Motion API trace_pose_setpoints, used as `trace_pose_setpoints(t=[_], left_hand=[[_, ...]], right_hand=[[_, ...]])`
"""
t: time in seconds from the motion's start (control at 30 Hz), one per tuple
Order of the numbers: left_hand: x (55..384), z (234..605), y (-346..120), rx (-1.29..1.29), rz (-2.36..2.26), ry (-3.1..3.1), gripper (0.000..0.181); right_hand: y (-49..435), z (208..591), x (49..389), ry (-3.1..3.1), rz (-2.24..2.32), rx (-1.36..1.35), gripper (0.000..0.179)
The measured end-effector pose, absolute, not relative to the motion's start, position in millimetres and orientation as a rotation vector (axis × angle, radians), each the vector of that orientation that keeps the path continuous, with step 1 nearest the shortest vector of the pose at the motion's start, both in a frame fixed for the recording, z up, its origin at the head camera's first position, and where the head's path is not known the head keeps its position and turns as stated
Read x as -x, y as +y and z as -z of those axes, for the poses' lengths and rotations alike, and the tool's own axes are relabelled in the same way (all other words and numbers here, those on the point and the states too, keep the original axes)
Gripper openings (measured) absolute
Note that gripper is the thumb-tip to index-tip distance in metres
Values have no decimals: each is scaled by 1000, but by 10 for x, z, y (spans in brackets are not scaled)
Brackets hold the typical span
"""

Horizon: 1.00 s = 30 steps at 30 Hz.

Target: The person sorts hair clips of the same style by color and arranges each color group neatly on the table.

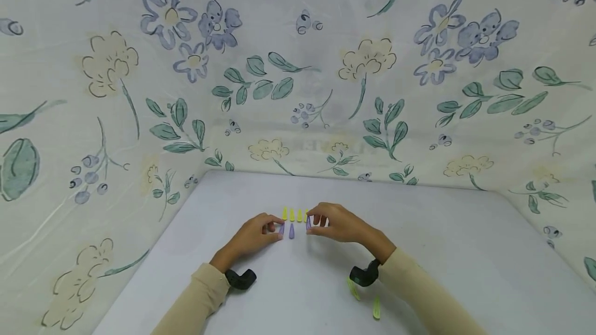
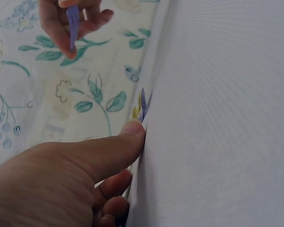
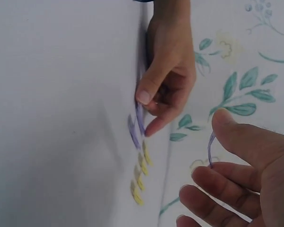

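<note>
My left hand (image 1: 255, 232) pinches a purple hair clip (image 1: 281, 229) between thumb and finger, down at the white table. Just right of it lies another purple hair clip (image 1: 291, 231). Behind these, several yellow hair clips (image 1: 292, 214) stand side by side in a row; the rightmost is partly hidden by my right hand (image 1: 342, 223). That hand holds a third purple hair clip (image 3: 210, 150) by its two ends, thumb against fingertip, raised off the table. In the left wrist view, the left thumb covers most of the clip beneath it.
Two yellow-green hair clips (image 1: 376, 308) lie near the right forearm, one partly behind the black wrist camera (image 1: 365, 273). The white table (image 1: 442, 242) meets a hanging floral sheet (image 1: 298, 66) at the back and sides.
</note>
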State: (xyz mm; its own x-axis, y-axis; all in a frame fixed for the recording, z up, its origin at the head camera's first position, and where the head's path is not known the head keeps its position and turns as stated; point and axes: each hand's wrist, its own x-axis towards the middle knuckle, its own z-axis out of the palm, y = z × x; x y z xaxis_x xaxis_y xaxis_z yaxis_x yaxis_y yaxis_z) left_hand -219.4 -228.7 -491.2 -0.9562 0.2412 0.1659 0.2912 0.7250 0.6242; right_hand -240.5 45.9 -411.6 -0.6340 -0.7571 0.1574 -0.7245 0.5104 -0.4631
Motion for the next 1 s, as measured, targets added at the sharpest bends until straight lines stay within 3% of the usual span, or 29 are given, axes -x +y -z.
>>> trace_pose_setpoints(t=[1.0], left_hand=[[2189,4879,-2267,465,1072,-2825,34]], right_hand=[[123,4551,2551,2685,585,1156,45]])
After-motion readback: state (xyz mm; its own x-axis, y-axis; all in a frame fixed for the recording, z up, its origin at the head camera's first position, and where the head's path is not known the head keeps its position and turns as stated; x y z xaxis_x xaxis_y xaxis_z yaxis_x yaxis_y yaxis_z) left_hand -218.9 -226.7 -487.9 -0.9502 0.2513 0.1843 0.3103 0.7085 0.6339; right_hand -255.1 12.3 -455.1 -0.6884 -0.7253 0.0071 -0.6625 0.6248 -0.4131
